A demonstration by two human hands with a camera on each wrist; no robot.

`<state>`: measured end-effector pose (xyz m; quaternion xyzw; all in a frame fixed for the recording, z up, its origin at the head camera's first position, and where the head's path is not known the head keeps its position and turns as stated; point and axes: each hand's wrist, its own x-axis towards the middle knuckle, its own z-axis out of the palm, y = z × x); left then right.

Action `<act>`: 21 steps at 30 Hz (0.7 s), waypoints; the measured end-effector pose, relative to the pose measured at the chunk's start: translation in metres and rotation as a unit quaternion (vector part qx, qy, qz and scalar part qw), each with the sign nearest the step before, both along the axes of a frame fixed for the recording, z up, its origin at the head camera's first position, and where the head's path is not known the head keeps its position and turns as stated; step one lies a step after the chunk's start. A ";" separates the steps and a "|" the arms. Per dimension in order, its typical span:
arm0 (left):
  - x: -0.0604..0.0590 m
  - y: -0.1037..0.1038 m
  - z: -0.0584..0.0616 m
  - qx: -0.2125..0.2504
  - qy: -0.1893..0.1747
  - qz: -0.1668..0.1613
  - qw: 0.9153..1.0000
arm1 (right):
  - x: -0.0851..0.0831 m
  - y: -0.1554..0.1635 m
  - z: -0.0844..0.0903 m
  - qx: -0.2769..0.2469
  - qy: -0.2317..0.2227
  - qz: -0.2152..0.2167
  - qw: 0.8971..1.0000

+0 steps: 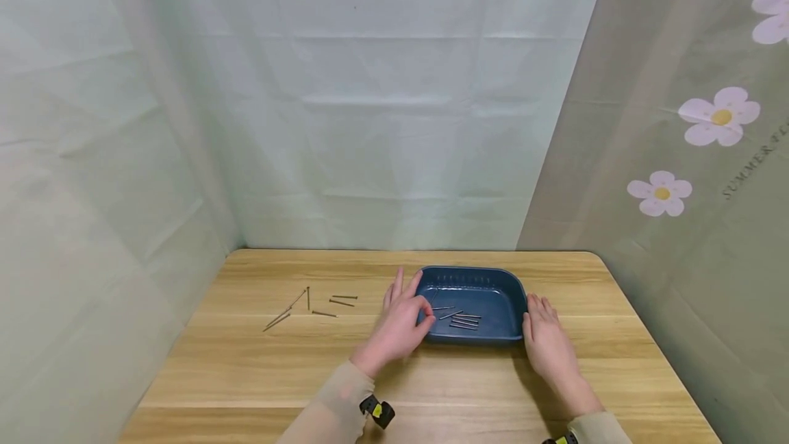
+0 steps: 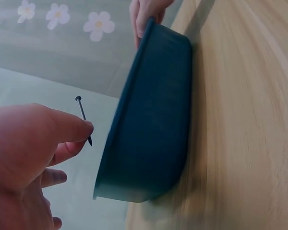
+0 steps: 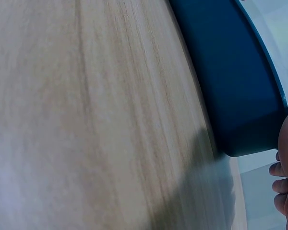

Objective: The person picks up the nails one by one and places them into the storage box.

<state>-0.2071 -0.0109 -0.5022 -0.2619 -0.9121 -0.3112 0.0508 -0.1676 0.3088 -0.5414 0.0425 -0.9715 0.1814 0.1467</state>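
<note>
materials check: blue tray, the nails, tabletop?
Blue tray: looks like molded plastic, matte dark blue, rounded corners, slotted rim. Nails: thin dark metal by the look, dull finish; the one pinched in the left hand shows a small flat head. Tabletop: light wood grain, smooth; solid or laminate, can't tell.

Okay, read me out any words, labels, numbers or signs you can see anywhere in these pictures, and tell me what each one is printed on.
"SUMMER FL": dark print on the flowered curtain at the right, running up towards the frame edge, where the rest is cut off; the last letters are small and uncertain.
Nothing readable shows on the blue tray, the nails, the wooden table or the wrist-camera straps.
The left and right wrist views show no text.
</note>
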 end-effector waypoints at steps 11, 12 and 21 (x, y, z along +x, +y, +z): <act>-0.024 0.016 0.001 -0.151 0.088 -0.005 0.985 | 0.000 0.000 -0.002 -0.008 0.001 0.003 1.000; -0.026 0.018 0.002 -0.168 0.095 -0.008 0.981 | 0.000 0.000 -0.002 -0.009 0.003 0.003 1.000; -0.043 0.036 -0.001 -0.285 0.129 -0.023 0.950 | -0.002 0.002 -0.005 -0.010 0.008 0.003 1.000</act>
